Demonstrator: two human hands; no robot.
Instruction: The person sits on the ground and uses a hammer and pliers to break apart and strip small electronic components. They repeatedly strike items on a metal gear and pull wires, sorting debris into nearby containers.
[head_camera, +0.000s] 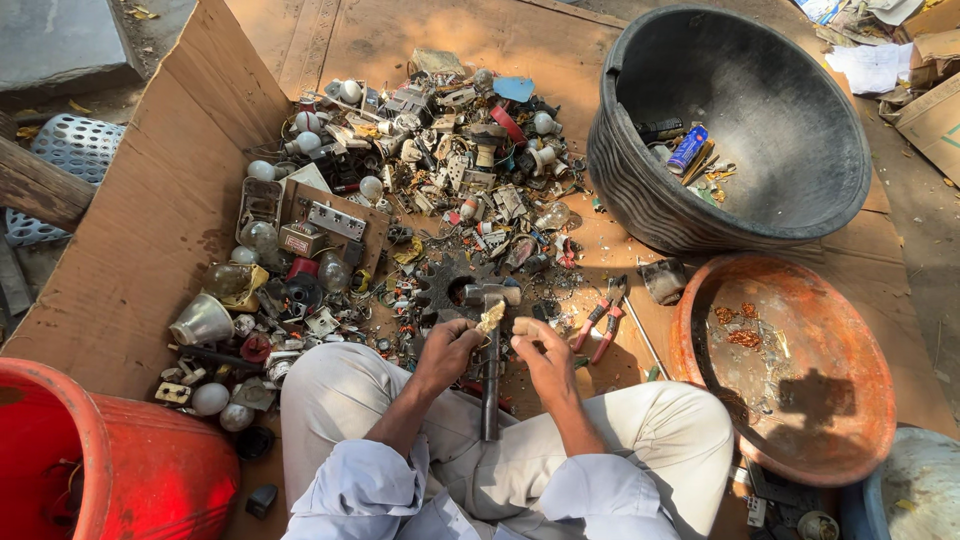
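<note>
Here, from left to right:
Red tub (120, 460): it stands at the lower left corner, partly out of view.
Cardboard sheet (150, 220): it lies on the ground and carries the whole scrap.
Scrap pile (400, 190): bulbs, broken switches, small boards and wire pieces are spread over the cardboard, in front of the knees.
Left hand (447, 350): the fingers are closed around the lower end of a small pale scrap piece (490, 318).
Hammer (490, 370): it stands between the two hands, with its metal head near the pile and its handle pointing toward the person's lap.
Right hand (545, 352): it is just beside the hammer handle, fingers curled near the same pale piece; I cannot tell if it really grips it.
Pliers (601, 322): red handles, lying on the cardboard just right of the right hand.
Black tub (640, 180): upper right, with a few small things inside.
Rusty orange bowl (860, 430): lower right, with some copper-coloured bits inside.
</note>
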